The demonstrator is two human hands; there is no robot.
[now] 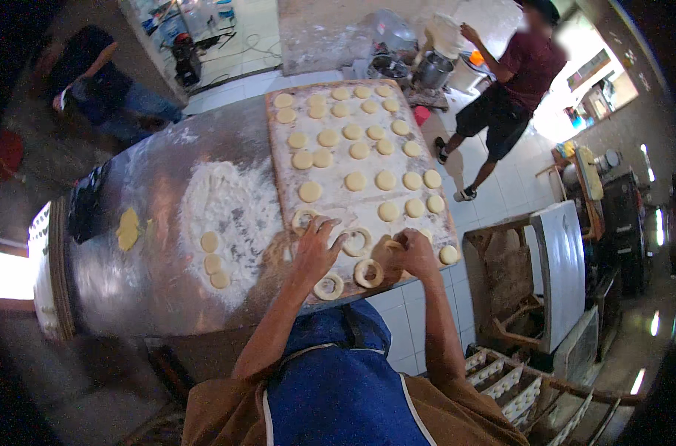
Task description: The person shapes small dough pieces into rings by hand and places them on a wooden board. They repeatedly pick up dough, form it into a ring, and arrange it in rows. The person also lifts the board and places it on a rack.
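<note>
In the head view, a floured wooden board (pixel 334 202) lies on a metal table (pixel 156 267), with rows of dough discs (pixel 355 181) toward its far end and dough rings at its near end. Trouble could come most easily at the board's near right corner: an outlying disc (pixel 448 255) rests close to the edge, and a careless sweep of the right hand (pixel 412 251) might push it off. The near rings seem soft — a tug from one side could stretch them oval, or tear them where the dough sticks. The left forearm, reaching over the board's near edge, might also smear the nearest ring (pixel 327 296).

The hands are apart, both over the board's near end. The left hand (pixel 317 249) is loosely spread, its thumb just beside one ring (pixel 367 241), with another ring (pixel 299 221) partly behind its fingers. The right hand is curled nearer the board's right edge; its fingertips meet dough in shadow, though whether they grip it cannot be told. A further ring (pixel 368 285) lies between the hands, closer to the board's near edge, apparently free of both.
</note>
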